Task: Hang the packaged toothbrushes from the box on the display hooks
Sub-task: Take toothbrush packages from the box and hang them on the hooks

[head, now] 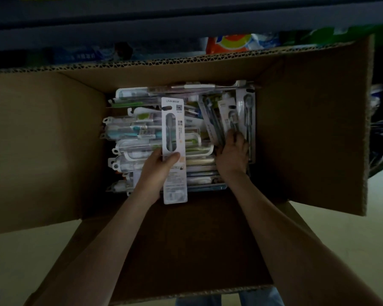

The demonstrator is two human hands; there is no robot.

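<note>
An open cardboard box (53, 133) stands below me, filled with several packaged toothbrushes (146, 129). My left hand (161, 164) grips a long white toothbrush pack (173, 138) by its lower half, thumb across the front, lifted above the pile. My right hand (232, 153) reaches into the right side of the box. Its fingers are curled on a few upright grey-and-white packs (230, 115) leaning against the right wall. No display hooks are in view.
The box flaps spread wide: left flap (31, 151), right flap (314, 129), near flap (186, 250). Behind the box is a dark shelf edge (142, 18) with bagged goods, among them an orange pack (228, 44). Pale floor lies on both sides.
</note>
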